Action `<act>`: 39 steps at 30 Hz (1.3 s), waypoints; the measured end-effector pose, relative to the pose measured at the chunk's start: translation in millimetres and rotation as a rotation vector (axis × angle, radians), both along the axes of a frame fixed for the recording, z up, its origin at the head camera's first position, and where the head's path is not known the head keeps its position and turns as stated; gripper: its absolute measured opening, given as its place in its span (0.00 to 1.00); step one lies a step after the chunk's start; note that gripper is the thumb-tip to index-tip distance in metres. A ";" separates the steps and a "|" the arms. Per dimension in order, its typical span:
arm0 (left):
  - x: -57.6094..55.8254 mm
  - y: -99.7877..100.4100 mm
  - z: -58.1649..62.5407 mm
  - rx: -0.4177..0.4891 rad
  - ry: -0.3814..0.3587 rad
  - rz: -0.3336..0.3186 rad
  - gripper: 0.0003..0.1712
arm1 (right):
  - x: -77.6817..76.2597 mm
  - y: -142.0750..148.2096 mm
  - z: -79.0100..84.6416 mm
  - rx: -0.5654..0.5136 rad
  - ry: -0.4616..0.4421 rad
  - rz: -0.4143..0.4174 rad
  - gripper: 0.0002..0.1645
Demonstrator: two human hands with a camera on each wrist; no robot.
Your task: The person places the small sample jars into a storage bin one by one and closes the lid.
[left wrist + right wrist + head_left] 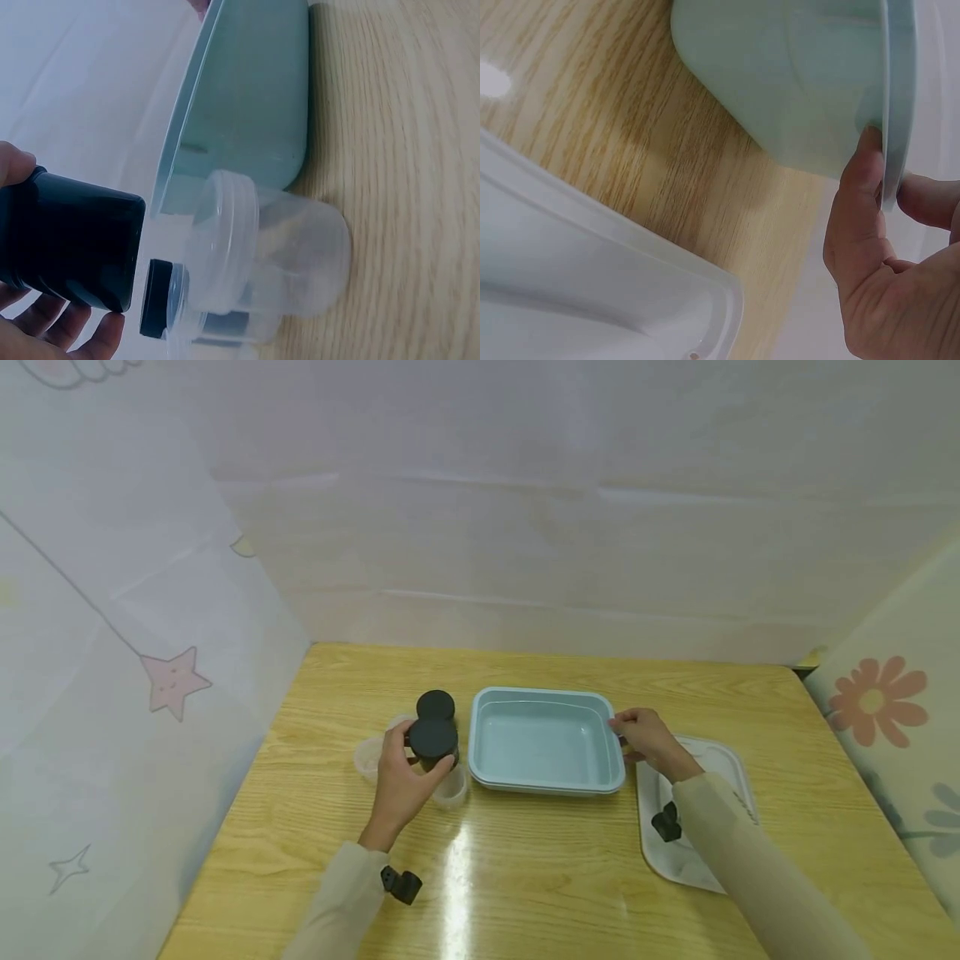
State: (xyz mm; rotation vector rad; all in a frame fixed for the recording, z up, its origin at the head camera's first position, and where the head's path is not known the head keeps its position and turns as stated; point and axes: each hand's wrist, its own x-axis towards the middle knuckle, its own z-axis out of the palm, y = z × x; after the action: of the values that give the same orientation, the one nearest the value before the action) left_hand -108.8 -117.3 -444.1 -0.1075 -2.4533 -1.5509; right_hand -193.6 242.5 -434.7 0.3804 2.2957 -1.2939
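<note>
My left hand (397, 789) grips a black container (433, 739) with a round black top, fingers on one side and thumb on the other. In the left wrist view this dark container (79, 240) is held above the clear jars. Below it stands a clear plastic jar (300, 255) with a clear lid, close beside the blue basin. Another black-topped jar (436, 704) is just behind. My right hand (648, 743) pinches the right rim of the light blue rectangular basin (546, 747). In the right wrist view, thumb and fingers lie on opposite sides of that rim (898, 97).
A white tray (663, 856) with a raised edge lies to the right, partly under my right forearm. More clear plastic containers (367, 758) stand left of my left hand. Papered walls border the wooden table (525, 885) at the back and sides.
</note>
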 end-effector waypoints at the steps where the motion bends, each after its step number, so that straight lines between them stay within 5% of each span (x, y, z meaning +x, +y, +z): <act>1: -1.6 2.4 0.5 0.002 0.003 -0.005 0.42 | 0.0 -0.1 -0.1 0.001 0.000 -0.003 0.27; 11: -14.2 27.4 2.5 0.018 0.025 -0.055 0.41 | 0.8 0.9 -1.9 -0.013 0.006 -0.008 0.26; 39: -49.9 97.0 0.3 0.007 -0.103 -0.184 0.37 | 2.7 -2.8 -5.7 -0.014 0.048 -0.019 0.24</act>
State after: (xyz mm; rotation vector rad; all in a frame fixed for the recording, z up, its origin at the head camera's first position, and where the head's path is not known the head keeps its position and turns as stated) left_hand -158.7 -20.3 -443.8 -0.2657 -2.5803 -1.6779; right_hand -190.9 239.7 -440.5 0.3710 2.3267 -1.3410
